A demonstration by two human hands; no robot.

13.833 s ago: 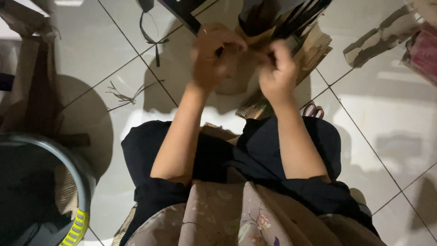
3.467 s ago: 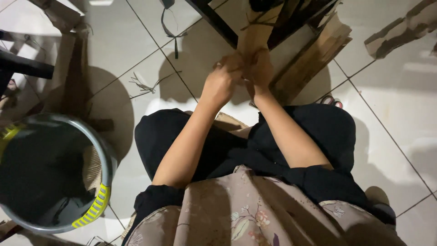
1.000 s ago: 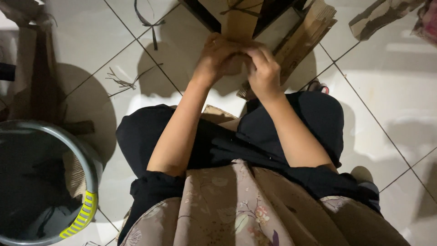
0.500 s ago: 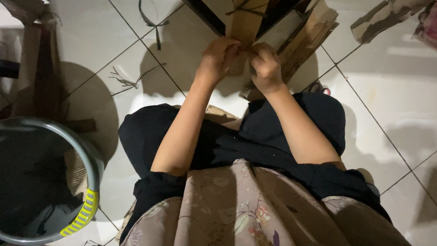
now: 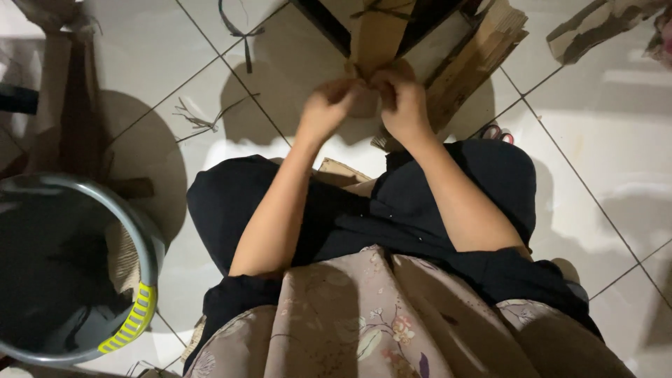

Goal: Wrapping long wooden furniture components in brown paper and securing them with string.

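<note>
Together, both hands [image 5: 364, 101] pinch a flat, stiff brown cardboard strip [image 5: 378, 35].

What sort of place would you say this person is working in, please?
Probably a home floor used as a makeshift craft spot. The person sits on glossy white floor tiles, both hands on a brown paper piece, with stacked brown paper ahead and a grey bin at the left.
</note>
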